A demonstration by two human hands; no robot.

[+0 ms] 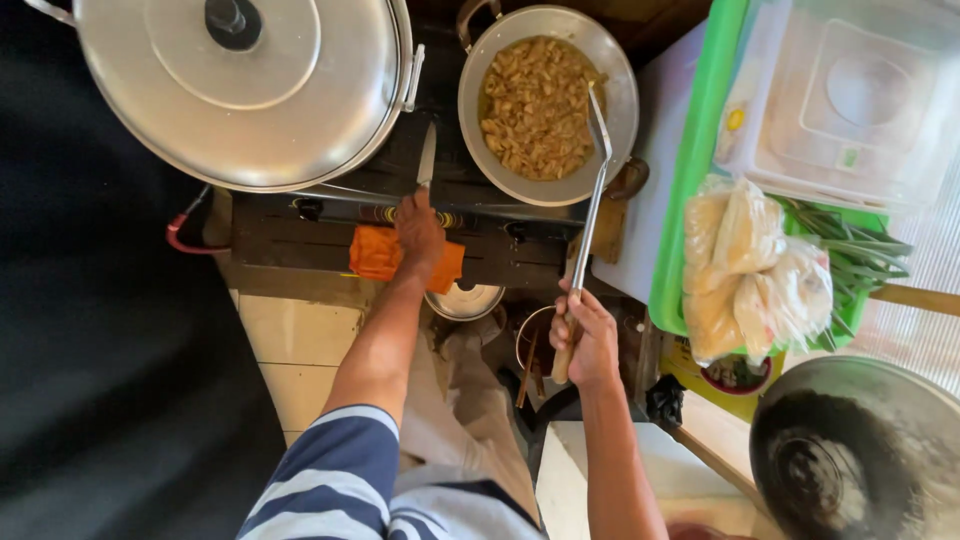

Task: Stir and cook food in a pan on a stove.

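Left hand (pixel 418 232) gripping a knife (pixel 426 156) over the stove (pixel 300 235) — blade between lidded pot (pixel 250 90) and pan (pixel 548 105). Right hand (pixel 585 338) closed on spatula (pixel 588 225) handle — tip resting in the pan's food (pixel 535 105).

Knife (pixel 427 155): bright steel blade, laid flat on the dark stove top (pixel 300 235) between the two pans, tip pointed toward the far edge; the handle is enclosed by the left hand (pixel 418 228) near the stove's front edge.

Long metal spatula (pixel 588 225): slim steel shaft with pale wooden grip, held tilted by the right hand (pixel 585 340); the blade end is rested in browned food pieces inside the round metal pan (pixel 620 100) at the stove's right side.
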